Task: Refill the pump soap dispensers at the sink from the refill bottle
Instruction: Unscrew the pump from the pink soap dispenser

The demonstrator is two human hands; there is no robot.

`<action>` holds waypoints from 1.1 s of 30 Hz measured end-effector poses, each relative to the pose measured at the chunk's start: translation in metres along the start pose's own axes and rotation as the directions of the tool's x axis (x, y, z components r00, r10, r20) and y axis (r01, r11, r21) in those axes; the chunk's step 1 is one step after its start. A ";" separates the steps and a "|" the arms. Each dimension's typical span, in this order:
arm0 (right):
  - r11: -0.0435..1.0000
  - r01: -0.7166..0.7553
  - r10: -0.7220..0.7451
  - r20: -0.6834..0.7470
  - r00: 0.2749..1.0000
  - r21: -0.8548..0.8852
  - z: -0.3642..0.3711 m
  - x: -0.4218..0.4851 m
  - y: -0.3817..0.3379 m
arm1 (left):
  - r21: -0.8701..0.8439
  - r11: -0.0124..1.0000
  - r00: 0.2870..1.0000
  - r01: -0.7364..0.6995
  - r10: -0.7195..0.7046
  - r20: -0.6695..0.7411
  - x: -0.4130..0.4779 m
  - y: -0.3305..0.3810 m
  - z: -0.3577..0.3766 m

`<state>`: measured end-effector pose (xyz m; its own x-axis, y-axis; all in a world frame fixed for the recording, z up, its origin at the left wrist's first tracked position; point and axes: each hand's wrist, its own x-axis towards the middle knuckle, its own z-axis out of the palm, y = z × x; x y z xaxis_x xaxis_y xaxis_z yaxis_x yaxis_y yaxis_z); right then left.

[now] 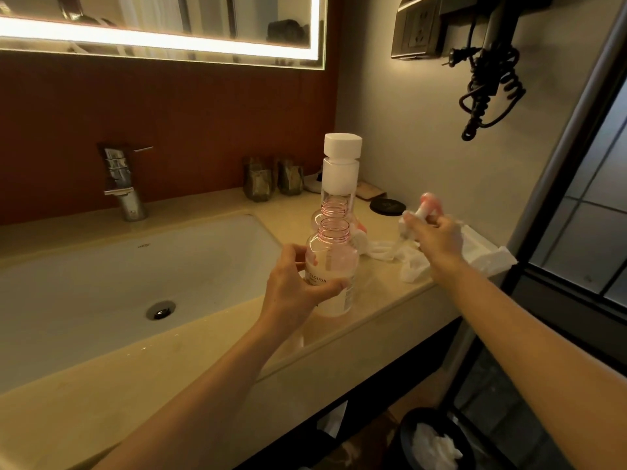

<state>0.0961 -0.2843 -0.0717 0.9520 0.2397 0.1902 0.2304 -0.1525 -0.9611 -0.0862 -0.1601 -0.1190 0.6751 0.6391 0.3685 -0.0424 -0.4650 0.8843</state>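
Two clear, pink-tinted soap dispensers stand at the right of the sink (101, 266), both with their pumps off and their threaded necks bare. The near dispenser (334, 262) has a little milky liquid in it; the far dispenser (334, 210) stands directly behind it, so little but its neck shows. Behind these rises one refill bottle (340, 174), white, upright, with its broad white cap on. There are two pump parts: one pump head (424, 205), white and pink, held up over the table (373, 300), and a second white-and-pink piece (360, 236) lying on the table just right of the dispensers, too hidden to name surely.

The left hand (298, 283) grips the near dispenser about its lower body — fingers behind it, thumb across the label in front. Its base sits at the table near the front edge; whether it rests there or is lifted slightly cannot be told. The right hand (437, 235) is reached out over a heap of white tissues (481, 254), fingers curled, pinching the pump head between thumb and fingertips — its pink top points up and away.

Also on the table are two dark tumblers (271, 178) and one black round lid (387, 205). One chrome faucet (124, 181) stands behind the sink. A hair dryer (488, 79) with a coiled cord hangs on the right wall, and one bin (407, 432) holding white tissue stands below.
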 end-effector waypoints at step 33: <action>0.893 0.437 -0.442 -0.029 0.897 -0.107 0.036 -0.012 -0.044 | 0.037 0.999 0.989 0.007 -0.001 -0.151 0.033 -0.004 -0.011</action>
<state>0.0676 -0.2463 -0.0384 0.7576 0.2548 0.6010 0.6432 -0.1345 -0.7538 -0.0717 -0.1304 -0.1076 0.5564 0.7246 0.4067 -0.0109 -0.4831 0.8755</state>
